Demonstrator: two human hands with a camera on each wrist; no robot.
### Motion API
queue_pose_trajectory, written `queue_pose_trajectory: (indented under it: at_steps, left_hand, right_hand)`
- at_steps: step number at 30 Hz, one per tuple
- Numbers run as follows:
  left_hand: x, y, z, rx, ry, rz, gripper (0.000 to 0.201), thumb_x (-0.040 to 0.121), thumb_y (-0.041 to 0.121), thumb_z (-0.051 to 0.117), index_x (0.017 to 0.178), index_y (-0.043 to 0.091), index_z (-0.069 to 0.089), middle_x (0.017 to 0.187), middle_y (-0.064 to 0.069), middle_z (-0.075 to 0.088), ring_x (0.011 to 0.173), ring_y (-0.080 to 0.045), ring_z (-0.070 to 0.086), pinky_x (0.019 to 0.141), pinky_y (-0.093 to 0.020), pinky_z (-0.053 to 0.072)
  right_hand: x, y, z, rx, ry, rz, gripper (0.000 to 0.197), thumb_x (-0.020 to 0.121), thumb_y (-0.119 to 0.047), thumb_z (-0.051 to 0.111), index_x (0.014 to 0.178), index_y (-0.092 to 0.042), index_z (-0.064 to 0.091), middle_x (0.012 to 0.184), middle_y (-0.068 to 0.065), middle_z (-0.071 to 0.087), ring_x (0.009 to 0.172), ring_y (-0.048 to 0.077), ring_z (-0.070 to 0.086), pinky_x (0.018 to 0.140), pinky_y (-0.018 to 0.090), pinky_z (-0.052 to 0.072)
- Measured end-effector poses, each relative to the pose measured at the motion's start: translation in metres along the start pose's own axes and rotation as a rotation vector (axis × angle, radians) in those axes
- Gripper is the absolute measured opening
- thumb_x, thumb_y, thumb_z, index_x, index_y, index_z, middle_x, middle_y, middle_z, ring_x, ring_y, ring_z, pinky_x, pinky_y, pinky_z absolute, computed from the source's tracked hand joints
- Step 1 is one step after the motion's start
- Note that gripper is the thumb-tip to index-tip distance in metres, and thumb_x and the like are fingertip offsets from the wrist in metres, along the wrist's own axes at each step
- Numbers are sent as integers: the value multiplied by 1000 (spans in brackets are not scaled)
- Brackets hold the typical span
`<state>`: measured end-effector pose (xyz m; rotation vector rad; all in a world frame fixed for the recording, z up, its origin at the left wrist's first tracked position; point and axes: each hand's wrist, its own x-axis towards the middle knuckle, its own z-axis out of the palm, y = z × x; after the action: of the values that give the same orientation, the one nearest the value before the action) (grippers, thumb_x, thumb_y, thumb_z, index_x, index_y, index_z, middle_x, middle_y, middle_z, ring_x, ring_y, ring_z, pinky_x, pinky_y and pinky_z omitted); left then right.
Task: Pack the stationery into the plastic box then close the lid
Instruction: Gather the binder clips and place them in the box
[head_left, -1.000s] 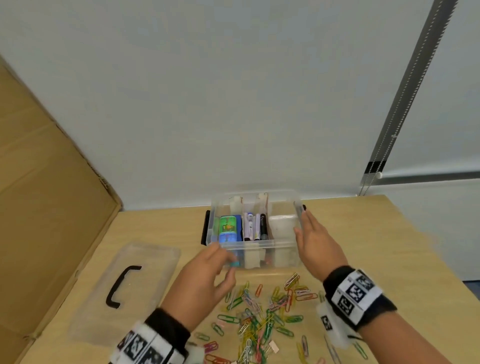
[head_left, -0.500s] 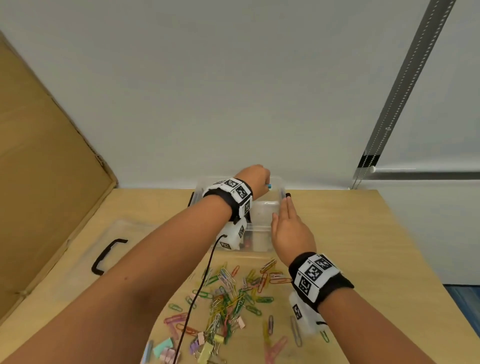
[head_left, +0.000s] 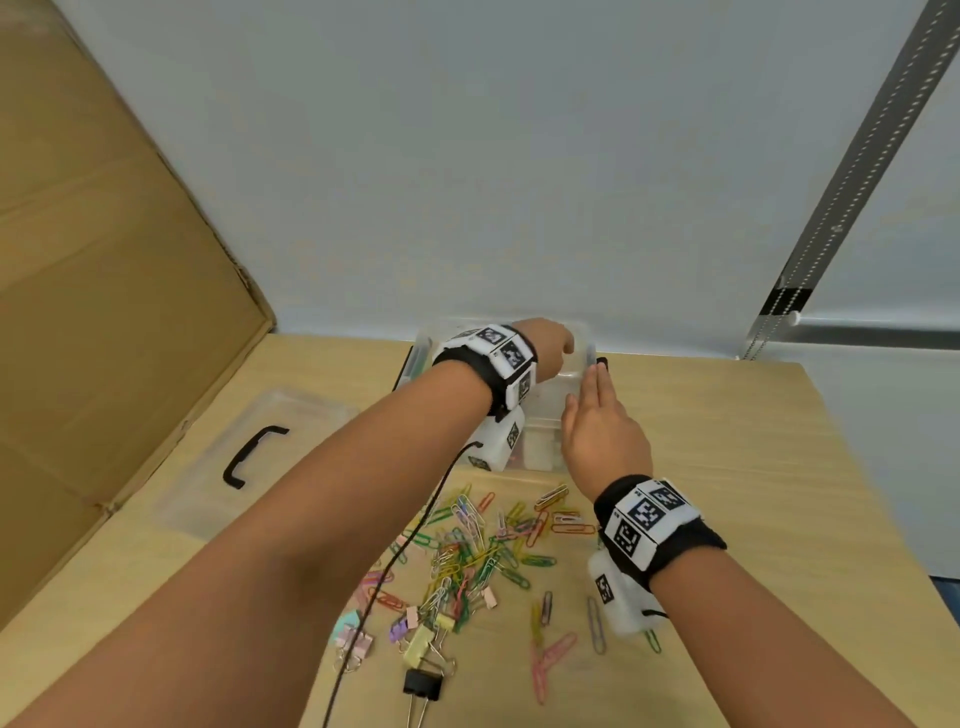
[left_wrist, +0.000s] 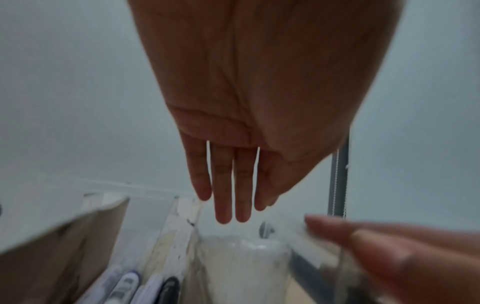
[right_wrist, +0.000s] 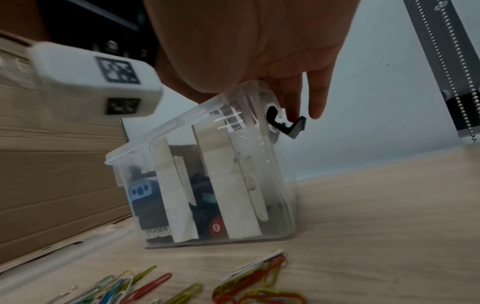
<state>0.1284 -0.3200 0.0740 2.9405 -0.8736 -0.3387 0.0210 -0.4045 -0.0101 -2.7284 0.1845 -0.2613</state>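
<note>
The clear plastic box (head_left: 550, 441) stands at the back of the table, its lid off. My left hand (head_left: 563, 351) hovers over the box's right compartment; the left wrist view shows its fingers (left_wrist: 231, 195) straight, pointing down and holding nothing. My right hand (head_left: 597, 387) lies flat against the box's right end, with fingers (right_wrist: 315, 96) on the rim by the black latch (right_wrist: 287, 125). Markers (left_wrist: 145, 288) and an eraser (right_wrist: 153, 211) lie in the left compartments. A heap of coloured paper clips (head_left: 483, 540) covers the table in front of the box.
The clear lid (head_left: 291, 415) with its black handle (head_left: 252, 454) lies to the left of the box. Pastel binder clips (head_left: 415, 636) and a black one (head_left: 423, 683) sit near the front. A cardboard sheet (head_left: 104, 312) leans along the left side.
My left hand rose from the table in front of the box, carried a small teal thing over the right compartment, and now hangs there with straight, empty fingers. My right hand stayed against the box's right end.
</note>
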Motion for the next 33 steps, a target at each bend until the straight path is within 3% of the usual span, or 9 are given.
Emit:
queue_pose_trajectory:
  at_steps: [4,7,10,12,15,17,22,28,33]
  left_hand:
    - [-72,-7,-4,-140,254,77,34,95,22,43,128,20,54,126,0,59,114,-17,54,98,-35,45]
    - [-136,-11,13,-183,390,137,26,95,26,47,119,23,57,113,8,58,102,-8,51,89,-24,43]
    - [-189,-18,43,-222,289,111,21,94,29,49,113,28,57,107,15,55,89,2,45,84,-15,41]
    - [-213,-28,69,-202,145,118,19,93,33,50,111,30,57,106,16,55,86,3,42,84,-18,45]
    - [-236,-45,108,-132,-72,155,23,91,35,53,113,31,57,118,15,52,100,-1,46,90,-26,47]
    - [-246,-53,127,-121,-137,183,27,91,33,55,118,33,55,126,15,50,114,-5,46,93,-27,45]
    - [-254,-59,148,-40,-192,257,40,88,23,57,127,30,50,125,8,48,113,-15,46,91,-31,40]
    - [-257,-58,156,-9,-193,282,41,89,17,55,129,22,48,130,1,44,119,-20,42,94,-39,42]
    - [-259,-62,156,-27,-173,305,36,89,15,57,124,19,51,127,-2,43,117,-22,42,92,-41,44]
  right_hand:
    - [0,-2,-5,-15,-22,8,56,102,-33,21,151,-6,16,159,11,14,131,30,44,97,40,44]
    - [-3,-4,-10,-64,-19,14,57,101,-33,25,150,-6,19,159,13,13,132,34,39,100,44,41]
    - [-24,-13,-22,-61,143,-86,53,96,-30,41,144,-8,30,155,14,21,137,31,31,109,44,35]
    - [-52,-22,-24,40,185,-253,38,94,-24,49,130,-13,43,138,6,41,125,21,42,104,35,41]
    - [-101,-29,-10,121,-128,-445,15,93,-20,50,108,-21,53,107,-8,50,95,8,51,80,22,47]
    - [-124,-30,8,95,-356,-477,14,93,-18,48,106,-21,55,105,-8,50,93,8,49,77,21,43]
    - [-140,-41,32,-56,-495,-427,30,92,-10,47,121,-14,51,122,1,46,110,18,49,86,28,44]
    - [-143,-54,41,-211,-474,-383,37,91,-2,45,128,-8,48,127,8,45,119,24,45,93,29,42]
    - [-149,-60,45,-227,-465,-226,46,87,5,44,131,-9,42,130,12,40,121,27,43,91,31,45]
